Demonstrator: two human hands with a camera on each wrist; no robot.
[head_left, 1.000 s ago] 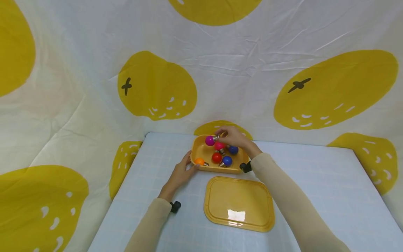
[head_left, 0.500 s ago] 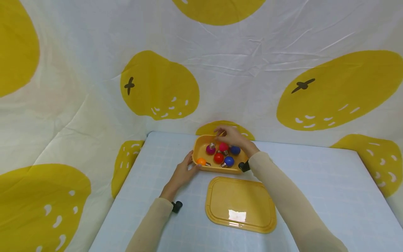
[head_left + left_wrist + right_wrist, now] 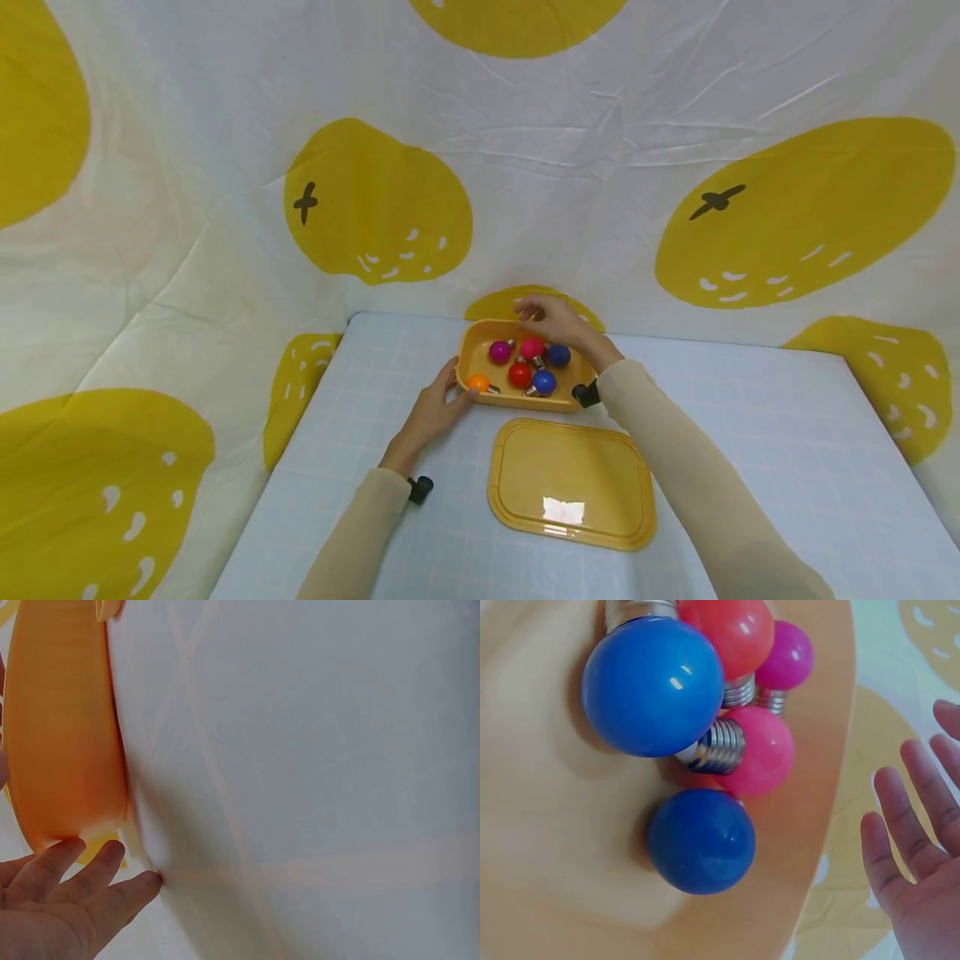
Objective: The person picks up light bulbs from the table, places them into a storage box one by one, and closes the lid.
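Observation:
In the head view, a yellow-orange plastic box [image 3: 525, 402] stands at the table's back, with several coloured light bulbs in it. A purple bulb [image 3: 500, 352] lies left of a pink bulb [image 3: 532, 348]; an orange bulb [image 3: 478, 382] is at the near left corner. Red [image 3: 519, 375] and blue bulbs [image 3: 544, 382] lie nearer the front. My left hand [image 3: 435, 410] rests against the box's near left corner, its spread, fairly straight fingers [image 3: 101, 862] touching the wall in the left wrist view. Over the far rim hovers my right hand [image 3: 553, 321], fingers extended, holding nothing.
A flat yellow lid [image 3: 572, 483] lies on the pale blue checked table cover [image 3: 750, 450], in front of the box. Behind the table hangs a white cloth [image 3: 562, 200] printed with large yellow fruit. A black wrist camera [image 3: 585, 394] sits beside the box's right end.
My right hand has let go of the purple bulb, which dropped into the box, stood cap up, then tipped onto its side. My left hand has stayed at the box.

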